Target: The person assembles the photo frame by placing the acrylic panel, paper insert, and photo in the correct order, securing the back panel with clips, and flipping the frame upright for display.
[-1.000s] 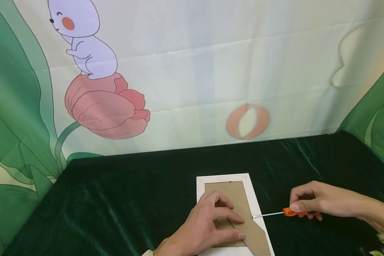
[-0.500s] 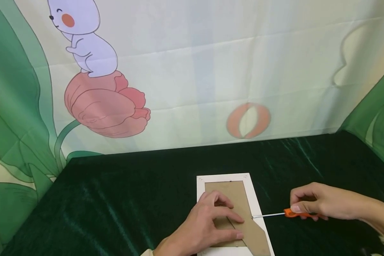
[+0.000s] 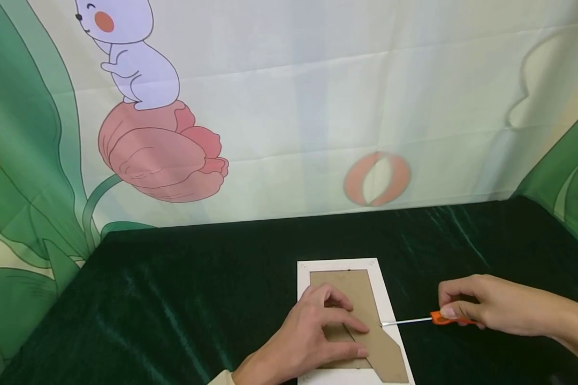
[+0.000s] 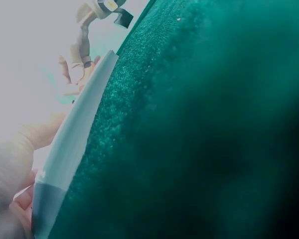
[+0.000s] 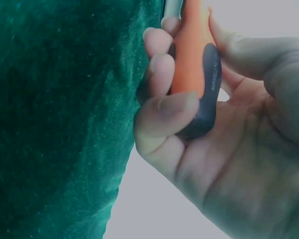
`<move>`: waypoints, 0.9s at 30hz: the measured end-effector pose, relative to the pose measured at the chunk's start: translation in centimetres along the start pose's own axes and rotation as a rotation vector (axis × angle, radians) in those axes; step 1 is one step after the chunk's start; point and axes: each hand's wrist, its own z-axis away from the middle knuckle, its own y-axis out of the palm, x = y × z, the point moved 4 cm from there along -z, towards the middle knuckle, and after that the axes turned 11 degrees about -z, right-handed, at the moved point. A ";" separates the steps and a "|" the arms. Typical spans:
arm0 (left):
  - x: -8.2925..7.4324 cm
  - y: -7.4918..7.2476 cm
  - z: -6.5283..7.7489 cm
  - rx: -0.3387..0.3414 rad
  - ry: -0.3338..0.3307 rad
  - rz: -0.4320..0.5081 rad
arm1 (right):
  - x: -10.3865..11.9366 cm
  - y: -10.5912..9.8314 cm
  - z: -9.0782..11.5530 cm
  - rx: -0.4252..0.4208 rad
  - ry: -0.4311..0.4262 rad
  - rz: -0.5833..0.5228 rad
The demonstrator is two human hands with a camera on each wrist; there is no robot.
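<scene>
The right hand gripped the screwdriver, thumb and fingers closed about its handle, which the right wrist view showed as orange with black inlays and a black butt; one finger curled across near that butt. From the grip the thin metal shaft ran leftward, low over the cloth, and its tip lay at the inner edge of the frame's right border. The frame, white and back side up, lay on the cloth in front of the person, its near end cut off by the bottom of the head view. Within its border sat a tan board, and over that a tan flap with an angled corner. The left hand rested on the board and flap with its fingers spread and slightly bent, clasping nothing in the head view; the left wrist view, pale and washed out, showed it beside the frame's side edge. A light sleeve showed at the left wrist. The cloth was dark green velvet, and behind it hung a pale curtain printed with a white animal on a pink tulip.
</scene>
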 end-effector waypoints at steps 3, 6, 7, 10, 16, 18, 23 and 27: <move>-0.1 0.0 0.0 0.002 -0.002 0.003 | 0.4 0.2 0.2 -0.009 -0.025 0.015; -0.1 0.0 0.0 -0.005 0.003 -0.001 | 0.7 0.3 0.2 0.004 -0.058 0.023; -0.1 0.0 0.0 -0.007 0.005 -0.001 | 0.8 0.2 0.2 0.008 -0.057 0.026; -0.1 0.1 0.0 -0.011 0.009 -0.001 | 1.1 0.1 0.2 0.012 -0.063 0.051; -0.1 0.1 -0.1 -0.015 0.013 -0.006 | 1.9 0.2 0.3 -0.016 -0.050 0.131; -0.1 0.1 -0.1 -0.020 0.016 -0.007 | 2.2 0.3 0.3 -0.025 -0.052 0.157; -0.1 0.1 -0.1 -0.017 0.005 0.002 | 2.9 0.3 0.4 -0.036 -0.095 0.202; 0.0 0.1 -0.1 -0.007 -0.039 0.034 | 2.4 0.2 0.7 -0.042 -0.077 0.160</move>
